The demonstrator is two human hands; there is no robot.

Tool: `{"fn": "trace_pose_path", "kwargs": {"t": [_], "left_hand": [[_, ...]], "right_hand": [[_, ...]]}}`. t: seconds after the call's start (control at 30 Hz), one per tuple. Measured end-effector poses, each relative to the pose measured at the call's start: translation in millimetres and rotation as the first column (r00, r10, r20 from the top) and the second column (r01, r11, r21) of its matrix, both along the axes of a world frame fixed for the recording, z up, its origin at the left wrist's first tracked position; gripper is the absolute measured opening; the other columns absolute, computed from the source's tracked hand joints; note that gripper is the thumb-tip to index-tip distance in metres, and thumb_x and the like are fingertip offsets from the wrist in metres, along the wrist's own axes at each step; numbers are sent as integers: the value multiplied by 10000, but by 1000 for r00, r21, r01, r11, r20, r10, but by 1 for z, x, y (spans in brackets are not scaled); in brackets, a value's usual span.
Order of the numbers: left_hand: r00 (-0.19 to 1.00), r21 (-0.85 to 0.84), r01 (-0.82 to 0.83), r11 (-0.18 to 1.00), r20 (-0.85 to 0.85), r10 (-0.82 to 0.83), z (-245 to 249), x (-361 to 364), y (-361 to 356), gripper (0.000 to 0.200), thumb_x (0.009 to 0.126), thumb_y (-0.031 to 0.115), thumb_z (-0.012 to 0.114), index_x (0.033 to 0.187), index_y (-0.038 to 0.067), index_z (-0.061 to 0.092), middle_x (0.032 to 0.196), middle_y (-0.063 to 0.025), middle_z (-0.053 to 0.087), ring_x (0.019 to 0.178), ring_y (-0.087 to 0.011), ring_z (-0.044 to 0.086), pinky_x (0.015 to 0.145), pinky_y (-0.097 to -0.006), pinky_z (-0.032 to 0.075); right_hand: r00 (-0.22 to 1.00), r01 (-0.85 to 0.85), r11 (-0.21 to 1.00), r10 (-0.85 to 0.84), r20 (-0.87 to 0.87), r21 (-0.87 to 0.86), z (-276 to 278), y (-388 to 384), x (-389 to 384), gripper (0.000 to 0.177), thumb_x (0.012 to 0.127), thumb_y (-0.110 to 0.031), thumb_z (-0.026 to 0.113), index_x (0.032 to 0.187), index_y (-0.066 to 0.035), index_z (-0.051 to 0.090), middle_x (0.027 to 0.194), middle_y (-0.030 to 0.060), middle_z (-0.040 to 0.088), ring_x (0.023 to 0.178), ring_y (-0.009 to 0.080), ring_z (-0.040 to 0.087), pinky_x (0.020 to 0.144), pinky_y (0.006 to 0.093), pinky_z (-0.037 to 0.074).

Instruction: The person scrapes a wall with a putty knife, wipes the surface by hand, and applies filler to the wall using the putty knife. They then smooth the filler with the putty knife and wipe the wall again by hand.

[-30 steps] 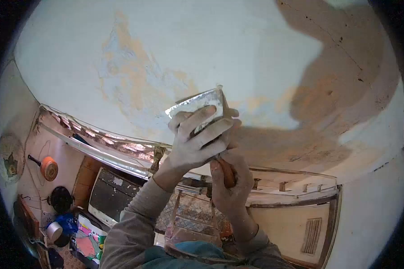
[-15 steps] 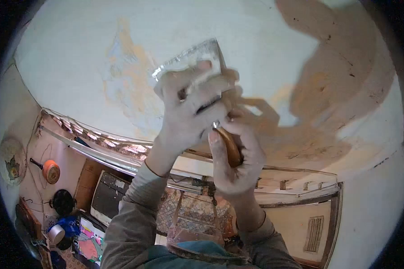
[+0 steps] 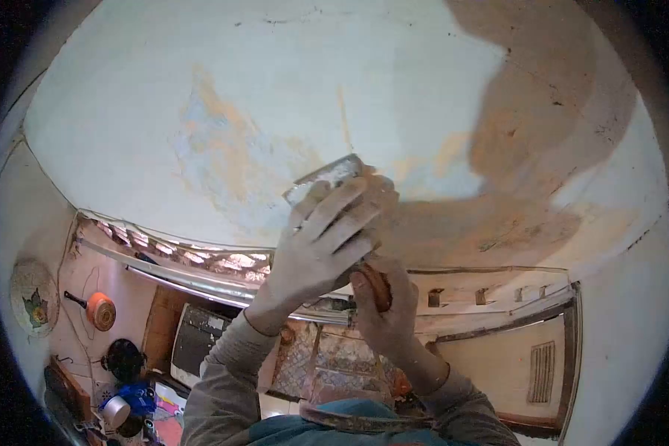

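Observation:
A scraper with a wide metal blade [image 3: 325, 178] and a brown wooden handle [image 3: 377, 286] is held up against a pale painted surface [image 3: 275, 89]. My right hand [image 3: 390, 312] is closed round the handle, its thumb along the side. Over the back of the blade lies my left hand [image 3: 321, 241], fingers bent across it and pressing on it. The blade's far edge meets the paint, just below a thin tan streak [image 3: 343, 119]. Left of the blade spreads a patch of bared tan and grey [image 3: 227, 137]. My fingers hide the blade's neck.
A ledge with a broken, rough edge [image 3: 178, 249] runs below the painted surface. Lower left, an orange pan [image 3: 100, 311] and a black pot [image 3: 123, 359] hang on the wall. A door frame [image 3: 570, 334] stands lower right. My shadow [image 3: 543, 111] falls on the upper right.
Both hands and the scraper have come down, nearer to my body. The thin tan streak now shows above the blade. The whole view has shifted slightly.

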State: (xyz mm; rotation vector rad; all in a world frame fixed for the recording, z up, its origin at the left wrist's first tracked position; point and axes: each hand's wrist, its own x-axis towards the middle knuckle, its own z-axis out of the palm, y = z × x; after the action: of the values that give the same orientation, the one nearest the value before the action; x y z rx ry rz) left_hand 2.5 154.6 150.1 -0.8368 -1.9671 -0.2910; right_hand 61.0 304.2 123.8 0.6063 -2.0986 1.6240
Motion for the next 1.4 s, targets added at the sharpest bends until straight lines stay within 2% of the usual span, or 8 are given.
{"fn": "trace_pose_path", "kwargs": {"t": [0.1,0.13,0.27,0.7,1.13,1.2,1.27,1.4], "left_hand": [[993,-69,94,993,79,-88,-7,-5,5,120,749,231,711,766,128,652,1082,4,628,1267,-227,515,1004,-479,449],[996,-83,93,992,21,-92,-9,-11,9,133,687,226,708,752,121,657,956,-3,610,1180,-211,557,1007,-445,456],[965,-51,252,966,-69,-255,-18,-35,9,184,566,194,669,734,119,661,869,15,612,990,-194,587,994,-382,465],[961,-103,265,959,-54,-271,-9,-46,5,143,511,233,627,598,120,637,790,26,587,956,-209,552,969,-356,464],[965,-276,198,941,-115,-236,0,-49,0,72,559,186,640,590,164,700,901,42,680,1021,-172,577,1028,-341,415],[965,-288,199,937,-106,-238,16,-48,-6,79,561,183,640,600,155,703,902,44,678,1040,-170,580,1023,-341,420],[967,-300,205,932,-86,-240,34,-48,-10,87,563,180,639,609,146,705,902,46,676,1059,-169,584,1019,-341,424],[949,-237,139,962,-246,-197,81,-58,-24,210,582,270,655,717,117,703,899,31,668,1083,-209,593,1003,-399,427]], "right_hand": [[1000,16,998,-15,-8,68,-17,11,0,182,944,-88,626,1102,-8,584,803,152,670,649,199,659,583,322,502],[1000,-8,997,6,25,80,-17,13,1,180,945,-89,622,1102,-10,586,813,160,672,657,214,665,590,329,504],[998,34,990,-40,38,134,-19,13,-2,174,951,-98,614,1101,-13,594,850,175,679,683,252,681,609,342,513],[994,87,993,-81,-77,75,-25,1,-13,161,930,-66,646,1079,-23,599,782,117,666,618,151,639,558,286,479],[997,71,997,-72,-26,-17,-23,-6,-16,143,930,-53,640,1062,-21,592,766,117,669,608,94,605,534,247,442],[997,76,997,-77,15,18,-12,-8,-15,150,929,-50,641,1067,-18,592,783,123,674,627,96,616,547,248,454],[995,36,999,-40,-89,-38,8,-16,-22,132,966,-57,609,1083,-1,583,746,23,610,645,36,496,561,208,374],[985,-95,977,63,-163,-191,45,-28,-43,140,968,-63,607,1092,-5,583,758,44,623,648,22,506,560,194,380]]}}
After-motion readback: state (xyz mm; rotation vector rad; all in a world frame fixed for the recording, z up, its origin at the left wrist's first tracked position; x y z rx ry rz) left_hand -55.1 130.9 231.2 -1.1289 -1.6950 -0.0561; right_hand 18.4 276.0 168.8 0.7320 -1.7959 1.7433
